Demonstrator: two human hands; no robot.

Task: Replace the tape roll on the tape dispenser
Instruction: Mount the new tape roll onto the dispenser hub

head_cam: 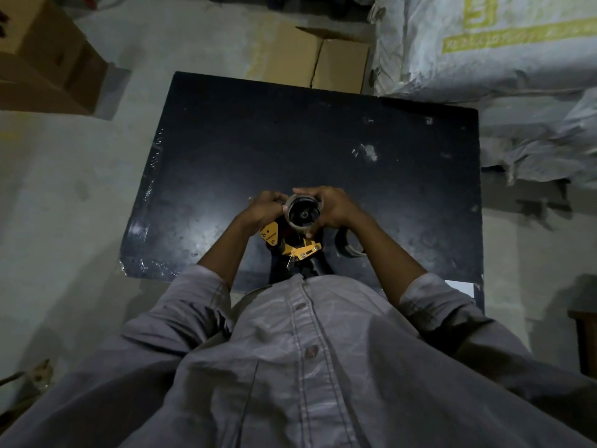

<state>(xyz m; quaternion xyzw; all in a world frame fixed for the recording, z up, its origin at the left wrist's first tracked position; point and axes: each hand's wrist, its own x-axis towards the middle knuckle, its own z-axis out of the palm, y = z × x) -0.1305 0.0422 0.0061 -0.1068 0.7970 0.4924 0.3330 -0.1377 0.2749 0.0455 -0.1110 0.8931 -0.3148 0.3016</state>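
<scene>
Fingers (298,191) of both hands curl around a roll (303,212) sitting on the hub of the yellow dispenser (292,245): the left hand (265,210) grips its left rim, the right hand (332,206) wraps the far and right side, thumb under. Dispenser and roll lie on the dark tabletop (323,140) close to its near edge, roughly midway along it. Another roll (347,245) lies just right of the dispenser, partly hidden by the right forearm. Uneven pressure could likely cock the roll on the hub and jam it; the dispenser, apparently unbraced, might slide toward the near edge.
</scene>
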